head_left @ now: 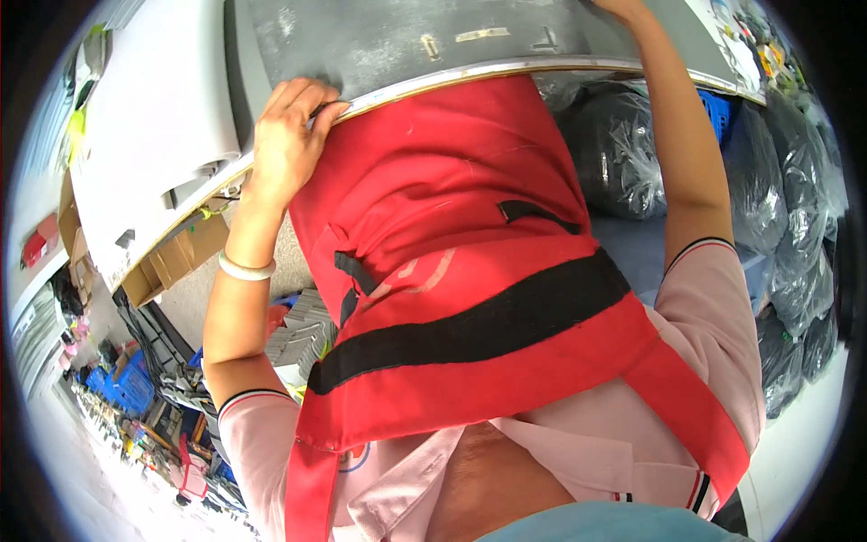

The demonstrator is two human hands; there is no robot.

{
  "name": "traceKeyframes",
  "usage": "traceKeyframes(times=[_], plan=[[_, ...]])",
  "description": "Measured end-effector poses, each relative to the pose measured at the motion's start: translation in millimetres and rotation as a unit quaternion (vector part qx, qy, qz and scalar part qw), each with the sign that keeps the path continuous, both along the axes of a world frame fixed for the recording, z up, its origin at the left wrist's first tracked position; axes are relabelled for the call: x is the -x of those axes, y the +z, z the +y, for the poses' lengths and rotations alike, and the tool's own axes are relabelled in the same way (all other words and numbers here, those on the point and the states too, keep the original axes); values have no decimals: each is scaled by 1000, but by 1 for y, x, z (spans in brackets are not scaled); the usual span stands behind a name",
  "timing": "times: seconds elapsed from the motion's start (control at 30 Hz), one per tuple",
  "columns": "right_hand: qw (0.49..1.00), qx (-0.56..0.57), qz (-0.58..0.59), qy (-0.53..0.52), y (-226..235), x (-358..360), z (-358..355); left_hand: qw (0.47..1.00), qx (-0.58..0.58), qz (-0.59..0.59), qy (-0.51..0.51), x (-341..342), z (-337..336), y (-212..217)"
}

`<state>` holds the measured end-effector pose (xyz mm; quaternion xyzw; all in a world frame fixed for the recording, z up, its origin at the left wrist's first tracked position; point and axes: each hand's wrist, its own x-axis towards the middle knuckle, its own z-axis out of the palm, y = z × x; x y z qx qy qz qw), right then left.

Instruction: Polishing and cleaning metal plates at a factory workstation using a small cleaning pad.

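Note:
My left hand (293,126) rests at the front edge of a worktable, its fingers curled over the edge and the thumb lying along the front of it. On the tabletop under and beyond it spreads a dark grey sheet (361,45), scuffed with whitish smears and carrying a few short strips of tape (482,34). My right hand (618,5) reaches far over the sheet at the top rim of the picture. Its fingers are cut off there, so what it touches is hidden.
A roll of light grey sheet material (172,81) lies on the table's left part. Cardboard boxes (185,257) stand below it. Black bags in clear plastic (619,149) crowd the right side. A red apron (452,163) covers my front, close against the table edge.

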<state>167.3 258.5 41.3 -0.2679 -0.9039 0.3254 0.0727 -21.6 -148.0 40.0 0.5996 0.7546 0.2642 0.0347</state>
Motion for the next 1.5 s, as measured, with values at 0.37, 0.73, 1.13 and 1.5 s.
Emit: traceKeyframes(times=[0.37,0.73,1.13,1.5], plan=[[998,-23,-48,22,-29,-7,38,999,-10,-10,-35,-33,115,-12],[991,96,82,-38,-8,-43,-22,997,-28,63,39,-36,144,-28],[985,-110,9,130,28,-65,-101,993,-23,95,65,-43,145,-27],[993,97,-25,-64,20,-66,-102,993,-33,90,69,-44,141,-31]])
